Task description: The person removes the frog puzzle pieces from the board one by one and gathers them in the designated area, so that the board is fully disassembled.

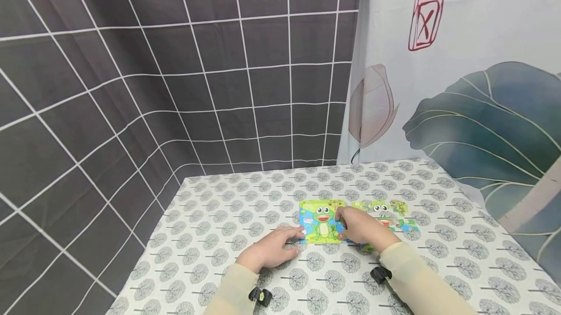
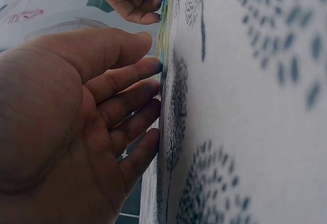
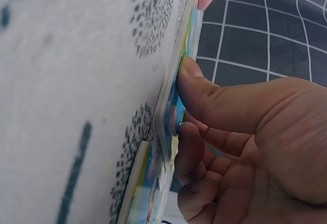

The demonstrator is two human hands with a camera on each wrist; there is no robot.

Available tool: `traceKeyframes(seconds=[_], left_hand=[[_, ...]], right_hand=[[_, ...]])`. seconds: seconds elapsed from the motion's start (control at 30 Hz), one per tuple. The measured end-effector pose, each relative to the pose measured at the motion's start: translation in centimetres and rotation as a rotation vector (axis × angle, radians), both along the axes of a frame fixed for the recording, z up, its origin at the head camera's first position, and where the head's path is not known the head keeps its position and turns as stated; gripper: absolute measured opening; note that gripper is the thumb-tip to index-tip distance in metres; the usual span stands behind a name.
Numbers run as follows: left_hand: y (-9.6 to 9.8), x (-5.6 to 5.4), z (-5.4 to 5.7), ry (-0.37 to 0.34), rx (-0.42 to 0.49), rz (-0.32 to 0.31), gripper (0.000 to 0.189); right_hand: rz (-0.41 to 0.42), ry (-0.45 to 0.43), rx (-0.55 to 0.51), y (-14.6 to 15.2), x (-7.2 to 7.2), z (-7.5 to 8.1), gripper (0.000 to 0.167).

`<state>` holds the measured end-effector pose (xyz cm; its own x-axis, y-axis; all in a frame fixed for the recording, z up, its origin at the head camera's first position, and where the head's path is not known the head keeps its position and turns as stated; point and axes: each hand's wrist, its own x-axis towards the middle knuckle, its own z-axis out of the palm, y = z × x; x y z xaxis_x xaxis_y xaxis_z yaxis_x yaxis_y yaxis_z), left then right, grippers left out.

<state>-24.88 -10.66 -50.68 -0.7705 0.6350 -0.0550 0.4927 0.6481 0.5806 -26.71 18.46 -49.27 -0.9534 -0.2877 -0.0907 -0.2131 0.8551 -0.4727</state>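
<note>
A bright frog picture puzzle (image 1: 324,228) lies flat in front of me, green on yellow and blue. My left hand (image 1: 272,248) lies at its left edge, fingers spread and lightly bent, fingertips at the border. At the right edge, my right hand (image 1: 363,227) grips with curled fingers; in the right wrist view its thumb (image 3: 190,73) bears on the puzzle's side and the index finger bends close beside it. A second frog puzzle (image 1: 380,208) lies to the right, partly hidden under my right hand, with grey gaps in its picture.
Loose-looking pieces (image 1: 410,226) sit at the second puzzle's right side. The table (image 1: 219,256) has a white cloth printed with grey trees. A dark gridded curtain (image 1: 245,86) hangs behind and to the left, a white floral one (image 1: 390,27) at the right.
</note>
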Motion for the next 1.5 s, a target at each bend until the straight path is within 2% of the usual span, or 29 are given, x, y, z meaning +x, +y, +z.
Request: traceKeyframes(seconds=[0.2,0.3,0.5,0.83,1.2,1.5], left_hand=[[-0.1,0.0,0.0,0.008,-0.008,-0.001,0.037],[-0.1,0.0,0.0,0.002,-0.007,0.0,0.037],[0.0,0.0,0.1,0.003,-0.006,-0.005,0.036],[-0.1,0.0,0.0,0.017,-0.003,-0.014,0.036],[0.0,-0.1,0.0,0.006,-0.007,0.0,0.035],[0.0,0.0,-0.1,0.01,-0.012,0.005,0.035]], right_hand=[[0.006,0.052,0.025,0.0,-0.2,-0.1,0.045],[0.012,0.052,0.004,0.1,-0.3,-0.1,0.046],[0.015,0.01,-0.072,0.3,-0.2,0.0,0.046],[-0.015,-0.02,-0.14,0.8,-0.3,-0.1,0.045],[0.046,-0.024,-0.158,1.5,-0.5,-0.1,0.037],[0.082,-0.106,-0.269,2.2,-0.3,0.1,0.025]])
